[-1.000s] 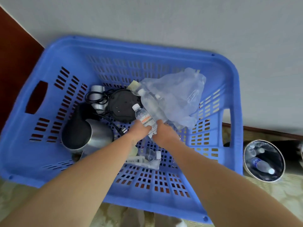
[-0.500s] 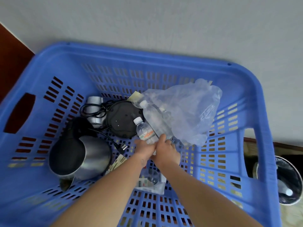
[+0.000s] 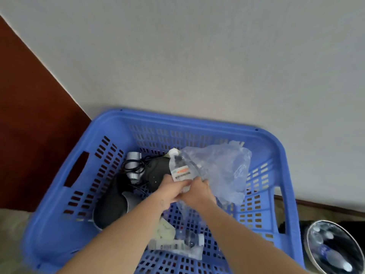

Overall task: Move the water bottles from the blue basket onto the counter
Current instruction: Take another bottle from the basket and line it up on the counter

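Hands meet over the middle of the blue basket. The left hand has its fingers curled tight round the low end of a clear bottle. The right hand is pressed up beside it, and its fingers are curled on the same low end of the bottle, where a clear bag also touches. The bottle is tilted, with its white cap toward the far edge of the basket. It has a white and orange label. The bag is crumpled and lies toward the right side of the basket, and some thin clear plastic hangs down under the hands.

A shiny kettle lies on its side by the left side. A black round stand and a black cord sit near the far edge. Another small bottle, in a clear wrap, lies near the front edge. Outside the basket, past its right front corner, stands a round bin with bottles in it.
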A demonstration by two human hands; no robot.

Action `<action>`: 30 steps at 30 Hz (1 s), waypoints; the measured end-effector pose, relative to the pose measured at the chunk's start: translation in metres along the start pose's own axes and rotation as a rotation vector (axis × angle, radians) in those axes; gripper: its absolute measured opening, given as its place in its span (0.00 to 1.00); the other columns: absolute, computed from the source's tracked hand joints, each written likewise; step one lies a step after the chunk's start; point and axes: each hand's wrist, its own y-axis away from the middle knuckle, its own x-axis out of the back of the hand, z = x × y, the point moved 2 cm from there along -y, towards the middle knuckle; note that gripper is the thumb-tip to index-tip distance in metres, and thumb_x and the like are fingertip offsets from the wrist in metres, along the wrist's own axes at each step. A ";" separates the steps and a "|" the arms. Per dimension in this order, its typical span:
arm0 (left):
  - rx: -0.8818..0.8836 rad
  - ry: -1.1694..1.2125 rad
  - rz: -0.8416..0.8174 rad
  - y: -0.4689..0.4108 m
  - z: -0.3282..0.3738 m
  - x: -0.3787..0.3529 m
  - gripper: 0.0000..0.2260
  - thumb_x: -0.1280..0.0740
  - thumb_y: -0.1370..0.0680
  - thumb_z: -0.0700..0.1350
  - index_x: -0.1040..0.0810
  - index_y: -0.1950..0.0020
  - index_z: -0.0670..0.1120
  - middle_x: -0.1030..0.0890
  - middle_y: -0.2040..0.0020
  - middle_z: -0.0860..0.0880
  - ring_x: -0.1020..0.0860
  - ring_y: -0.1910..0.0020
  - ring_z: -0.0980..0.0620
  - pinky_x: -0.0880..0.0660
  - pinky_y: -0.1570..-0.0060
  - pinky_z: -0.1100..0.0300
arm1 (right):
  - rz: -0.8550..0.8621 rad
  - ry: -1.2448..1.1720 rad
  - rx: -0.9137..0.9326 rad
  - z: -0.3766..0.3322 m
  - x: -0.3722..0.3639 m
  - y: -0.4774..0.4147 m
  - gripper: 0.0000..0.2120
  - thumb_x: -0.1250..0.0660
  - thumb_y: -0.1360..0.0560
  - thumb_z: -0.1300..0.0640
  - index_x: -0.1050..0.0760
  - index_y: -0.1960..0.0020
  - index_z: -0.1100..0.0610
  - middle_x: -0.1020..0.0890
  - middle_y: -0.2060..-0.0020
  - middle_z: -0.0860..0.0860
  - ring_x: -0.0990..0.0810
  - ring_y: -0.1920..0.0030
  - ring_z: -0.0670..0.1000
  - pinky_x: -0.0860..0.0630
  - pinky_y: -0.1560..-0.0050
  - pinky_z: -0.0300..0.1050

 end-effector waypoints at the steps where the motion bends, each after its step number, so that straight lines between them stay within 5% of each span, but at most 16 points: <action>1: -0.031 -0.004 -0.001 0.011 0.014 0.004 0.16 0.24 0.28 0.42 0.25 0.45 0.42 0.17 0.49 0.43 0.17 0.51 0.47 0.18 0.55 0.52 | 0.004 -0.042 0.020 -0.010 0.008 0.005 0.36 0.28 0.31 0.45 0.39 0.32 0.60 0.33 0.36 0.57 0.29 0.34 0.59 0.27 0.39 0.53; 4: -0.130 -0.009 -0.025 0.048 0.055 0.015 0.11 0.26 0.27 0.41 0.25 0.49 0.45 0.17 0.53 0.47 0.18 0.57 0.52 0.19 0.55 0.56 | 0.009 -0.155 0.077 -0.044 0.035 0.024 0.38 0.29 0.30 0.47 0.44 0.31 0.64 0.29 0.35 0.59 0.26 0.36 0.59 0.26 0.41 0.52; 9: -0.283 -0.017 -0.042 0.116 0.121 0.047 0.20 0.26 0.26 0.44 0.30 0.38 0.47 0.18 0.47 0.46 0.18 0.51 0.51 0.20 0.54 0.59 | 0.025 -0.341 0.197 -0.107 0.087 0.066 0.26 0.28 0.30 0.51 0.39 0.41 0.56 0.26 0.49 0.51 0.25 0.51 0.51 0.30 0.54 0.42; 14: -0.468 -0.006 -0.027 0.185 0.189 0.083 0.19 0.27 0.25 0.42 0.28 0.37 0.49 0.17 0.49 0.47 0.17 0.53 0.51 0.20 0.52 0.59 | 0.004 -0.349 0.389 -0.179 0.137 0.091 0.44 0.26 0.52 0.42 0.27 0.40 0.61 0.18 0.55 0.52 0.20 0.58 0.48 0.21 0.58 0.44; 18: -0.575 0.007 -0.022 0.243 0.233 0.115 0.16 0.30 0.24 0.41 0.27 0.37 0.46 0.16 0.52 0.46 0.17 0.58 0.51 0.20 0.60 0.61 | -0.092 -0.359 0.513 -0.232 0.188 0.170 0.20 0.30 0.35 0.61 0.24 0.43 0.60 0.20 0.59 0.53 0.23 0.65 0.45 0.26 0.70 0.32; 22: -0.659 0.018 0.017 0.301 0.263 0.144 0.15 0.33 0.23 0.40 0.26 0.36 0.44 0.16 0.48 0.45 0.16 0.56 0.49 0.21 0.51 0.55 | -0.126 -0.302 0.603 -0.274 0.217 0.218 0.29 0.27 0.39 0.57 0.28 0.38 0.56 0.18 0.49 0.55 0.18 0.50 0.53 0.23 0.58 0.45; 24: -0.695 0.016 0.056 0.329 0.277 0.155 0.15 0.34 0.23 0.41 0.26 0.35 0.44 0.17 0.47 0.45 0.16 0.58 0.50 0.21 0.56 0.58 | -0.101 -0.306 0.677 -0.292 0.229 0.244 0.19 0.26 0.35 0.59 0.25 0.46 0.55 0.19 0.55 0.53 0.19 0.53 0.53 0.24 0.59 0.45; 26: -0.737 0.005 0.102 0.356 0.287 0.161 0.17 0.31 0.24 0.45 0.25 0.36 0.46 0.16 0.46 0.46 0.16 0.54 0.50 0.20 0.49 0.55 | -0.060 -0.330 0.753 -0.307 0.233 0.261 0.12 0.27 0.32 0.62 0.28 0.55 0.52 0.22 0.60 0.50 0.21 0.55 0.52 0.24 0.59 0.46; 28: -0.782 -0.010 0.177 0.381 0.292 0.165 0.18 0.30 0.25 0.50 0.26 0.36 0.48 0.17 0.45 0.47 0.18 0.47 0.50 0.22 0.44 0.52 | -0.027 -0.349 0.833 -0.321 0.232 0.277 0.18 0.25 0.33 0.60 0.30 0.50 0.54 0.22 0.56 0.50 0.20 0.52 0.51 0.22 0.55 0.47; 30: -0.815 0.016 0.281 0.399 0.297 0.172 0.20 0.28 0.26 0.54 0.27 0.37 0.50 0.18 0.44 0.49 0.19 0.46 0.50 0.22 0.50 0.55 | -0.002 -0.371 0.901 -0.336 0.228 0.292 0.28 0.23 0.35 0.57 0.34 0.41 0.57 0.22 0.48 0.52 0.20 0.47 0.51 0.20 0.49 0.49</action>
